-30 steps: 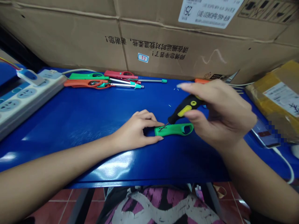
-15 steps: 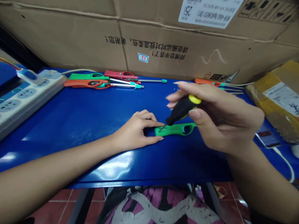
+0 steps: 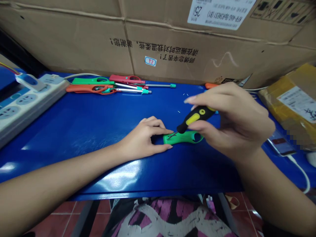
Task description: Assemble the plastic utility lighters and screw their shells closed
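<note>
On the blue table lies a green long-neck lighter (image 3: 182,138), its handle pointing left and its trigger loop partly behind my right hand. My left hand (image 3: 151,135) rests on the table and pinches the handle's left end between thumb and forefinger. My right hand (image 3: 234,115) grips a black and yellow screwdriver (image 3: 195,117), thumb below and fingers above. The screwdriver slants down to the left, and the tip of its thin shaft meets the green handle near the left end. The lighter's far right part is hidden by my right hand.
Behind lie green (image 3: 86,81), orange (image 3: 89,88) and red lighters (image 3: 125,79) with metal tubes. A power strip (image 3: 32,102) stands left, a large cardboard box (image 3: 86,49) at the back. A taped parcel (image 3: 293,98) and a plugged-in phone (image 3: 281,144) are at right.
My right hand has turned the screwdriver, so a yellow patch on its handle now shows, and the fingers have shifted slightly. My left hand and the green lighter stay in place.
</note>
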`<state>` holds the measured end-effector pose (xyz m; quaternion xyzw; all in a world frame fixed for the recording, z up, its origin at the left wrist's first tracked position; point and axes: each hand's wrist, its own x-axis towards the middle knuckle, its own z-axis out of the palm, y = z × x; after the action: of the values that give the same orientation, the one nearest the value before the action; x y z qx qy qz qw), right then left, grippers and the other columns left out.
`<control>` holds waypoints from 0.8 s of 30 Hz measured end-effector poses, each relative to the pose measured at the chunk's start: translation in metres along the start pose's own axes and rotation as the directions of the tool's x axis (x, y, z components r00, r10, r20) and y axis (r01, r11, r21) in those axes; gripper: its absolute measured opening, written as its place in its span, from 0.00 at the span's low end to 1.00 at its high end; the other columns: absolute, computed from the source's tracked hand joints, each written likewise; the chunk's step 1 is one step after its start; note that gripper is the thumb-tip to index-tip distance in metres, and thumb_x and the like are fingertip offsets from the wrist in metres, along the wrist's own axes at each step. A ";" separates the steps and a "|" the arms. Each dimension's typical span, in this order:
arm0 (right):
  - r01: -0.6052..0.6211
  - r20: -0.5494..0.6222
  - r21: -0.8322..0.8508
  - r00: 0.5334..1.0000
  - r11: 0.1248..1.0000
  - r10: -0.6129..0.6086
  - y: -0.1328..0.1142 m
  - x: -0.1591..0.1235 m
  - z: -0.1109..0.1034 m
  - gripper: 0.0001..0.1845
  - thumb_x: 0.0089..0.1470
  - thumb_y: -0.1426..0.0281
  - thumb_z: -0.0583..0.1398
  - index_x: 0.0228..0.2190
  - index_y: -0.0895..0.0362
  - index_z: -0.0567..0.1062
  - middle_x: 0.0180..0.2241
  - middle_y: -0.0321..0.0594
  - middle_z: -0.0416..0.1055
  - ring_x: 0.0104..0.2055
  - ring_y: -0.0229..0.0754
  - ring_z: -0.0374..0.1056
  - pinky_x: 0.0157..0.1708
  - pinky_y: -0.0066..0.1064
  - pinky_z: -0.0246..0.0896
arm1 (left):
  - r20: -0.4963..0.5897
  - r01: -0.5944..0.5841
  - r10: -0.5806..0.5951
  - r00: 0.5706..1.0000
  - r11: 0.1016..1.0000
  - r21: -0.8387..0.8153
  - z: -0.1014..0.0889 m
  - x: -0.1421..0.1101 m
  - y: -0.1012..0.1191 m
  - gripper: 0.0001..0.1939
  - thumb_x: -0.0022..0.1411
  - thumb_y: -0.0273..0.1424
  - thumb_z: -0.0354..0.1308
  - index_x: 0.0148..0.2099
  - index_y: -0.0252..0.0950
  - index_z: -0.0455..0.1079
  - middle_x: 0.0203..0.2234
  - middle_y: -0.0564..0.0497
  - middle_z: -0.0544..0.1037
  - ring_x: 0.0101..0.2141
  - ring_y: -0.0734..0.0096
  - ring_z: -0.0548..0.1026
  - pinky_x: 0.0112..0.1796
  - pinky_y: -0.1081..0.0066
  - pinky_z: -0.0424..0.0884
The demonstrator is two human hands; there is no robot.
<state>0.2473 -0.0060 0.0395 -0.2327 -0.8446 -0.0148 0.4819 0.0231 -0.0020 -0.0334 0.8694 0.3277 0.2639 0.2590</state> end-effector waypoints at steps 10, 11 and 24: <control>0.035 -0.044 -0.001 0.998 0.999 -0.035 -0.002 0.001 0.000 0.17 0.57 0.64 0.67 0.49 0.50 0.79 0.37 0.37 0.80 0.38 0.46 0.76 0.40 0.39 0.77 | -0.008 -0.014 0.014 1.000 1.000 -0.010 0.001 -0.001 0.000 0.15 0.60 0.37 0.69 0.48 0.38 0.79 0.37 0.50 0.78 0.41 0.64 0.74 0.46 0.62 0.66; 0.019 -0.010 0.000 1.000 1.000 -0.019 -0.003 0.001 0.000 0.16 0.61 0.65 0.64 0.50 0.51 0.78 0.41 0.39 0.80 0.41 0.46 0.76 0.42 0.40 0.76 | -0.006 -0.014 0.014 1.000 1.000 -0.009 0.001 0.000 0.000 0.15 0.60 0.37 0.69 0.48 0.39 0.79 0.38 0.50 0.78 0.41 0.64 0.74 0.46 0.62 0.66; -0.010 0.160 0.097 0.987 0.995 -0.006 -0.004 0.000 0.000 0.27 0.64 0.76 0.53 0.63 0.59 0.66 0.57 0.46 0.72 0.50 0.46 0.74 0.51 0.42 0.72 | -0.028 -0.020 0.020 0.999 1.000 -0.013 0.001 -0.001 0.000 0.15 0.60 0.38 0.69 0.48 0.39 0.79 0.38 0.51 0.78 0.42 0.65 0.74 0.47 0.62 0.66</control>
<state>0.2453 -0.0092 0.0403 -0.2102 -0.8801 0.0455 0.4233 0.0229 -0.0026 -0.0343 0.8672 0.3208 0.2806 0.2576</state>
